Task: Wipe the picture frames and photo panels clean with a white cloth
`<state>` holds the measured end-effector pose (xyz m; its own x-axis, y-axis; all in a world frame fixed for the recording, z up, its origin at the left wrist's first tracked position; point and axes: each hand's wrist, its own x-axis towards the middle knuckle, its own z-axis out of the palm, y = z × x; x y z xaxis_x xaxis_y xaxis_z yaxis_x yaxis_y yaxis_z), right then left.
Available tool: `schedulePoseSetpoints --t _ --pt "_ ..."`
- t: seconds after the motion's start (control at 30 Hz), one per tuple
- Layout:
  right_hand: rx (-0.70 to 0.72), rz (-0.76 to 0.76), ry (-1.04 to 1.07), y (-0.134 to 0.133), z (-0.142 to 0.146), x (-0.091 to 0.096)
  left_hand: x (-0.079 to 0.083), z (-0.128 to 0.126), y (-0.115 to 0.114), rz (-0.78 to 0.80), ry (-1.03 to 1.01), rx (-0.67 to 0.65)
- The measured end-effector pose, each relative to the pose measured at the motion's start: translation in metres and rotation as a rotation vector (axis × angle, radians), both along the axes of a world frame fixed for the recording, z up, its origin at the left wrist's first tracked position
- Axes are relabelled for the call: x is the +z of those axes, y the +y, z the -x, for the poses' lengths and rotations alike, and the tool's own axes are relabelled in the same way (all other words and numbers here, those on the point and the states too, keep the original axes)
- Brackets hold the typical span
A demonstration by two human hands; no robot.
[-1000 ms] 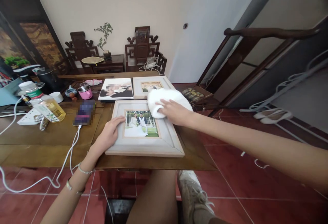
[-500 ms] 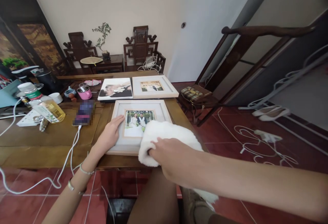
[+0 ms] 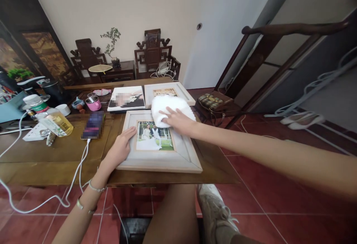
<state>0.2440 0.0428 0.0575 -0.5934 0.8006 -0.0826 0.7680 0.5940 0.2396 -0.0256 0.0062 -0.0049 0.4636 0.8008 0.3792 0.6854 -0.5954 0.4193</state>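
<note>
A pale wooden picture frame (image 3: 156,161) lies flat near the front edge of the wooden table (image 3: 75,154), a couple's photo (image 3: 154,136) at its centre. My left hand (image 3: 122,148) rests on the frame's left side with its fingers stretched out. Over the frame's far right corner, my right hand (image 3: 177,120) presses a folded white fluffy cloth (image 3: 170,106), thumb and fingers around its near end. The cloth hides that corner and part of a second frame (image 3: 182,93) behind it. Left of that one lies a photo panel (image 3: 126,98).
Left on the table are a phone (image 3: 93,125) on a white cable, a drink bottle (image 3: 52,117), a pink cup (image 3: 93,103) and a power strip (image 3: 35,132). A wooden chair (image 3: 259,56) with a plaid bag (image 3: 213,102) stands to the right.
My right hand has moved the white cloth from the frame's near right corner away to its far right corner, uncovering the near part. My left hand stays on the left side.
</note>
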Motion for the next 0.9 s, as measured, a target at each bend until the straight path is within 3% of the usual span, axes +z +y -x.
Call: schedulePoseSetpoints --t 0.1,0.2,0.3,0.4,0.5,0.63,0.8,0.9 --pt "-0.067 0.099 -0.030 -0.030 0.015 0.006 -0.002 -0.001 0.001 -0.010 -0.014 0.011" --pt "-0.095 0.252 -0.017 -0.079 0.037 0.022 -0.003 -0.002 0.001 -0.012 -0.006 0.020" --pt "-0.003 0.389 0.010 -0.124 0.055 0.040 -0.001 -0.003 -0.001 0.007 -0.004 0.034" --pt "0.106 0.416 0.033 -0.145 0.061 0.045 -0.001 -0.004 -0.002 0.023 -0.004 0.034" --pt "0.141 0.345 0.081 -0.132 0.053 0.030 -0.002 -0.003 -0.002 0.010 -0.001 0.034" --pt "0.082 0.154 0.069 -0.075 0.028 0.008 -0.003 -0.002 -0.001 -0.002 0.001 0.037" --pt "0.047 -0.089 0.013 -0.004 0.002 0.008 0.002 -0.003 -0.003 0.010 -0.009 0.049" --pt "0.077 -0.048 -0.064 0.005 -0.003 0.004 0.004 -0.004 -0.004 0.001 -0.011 0.049"
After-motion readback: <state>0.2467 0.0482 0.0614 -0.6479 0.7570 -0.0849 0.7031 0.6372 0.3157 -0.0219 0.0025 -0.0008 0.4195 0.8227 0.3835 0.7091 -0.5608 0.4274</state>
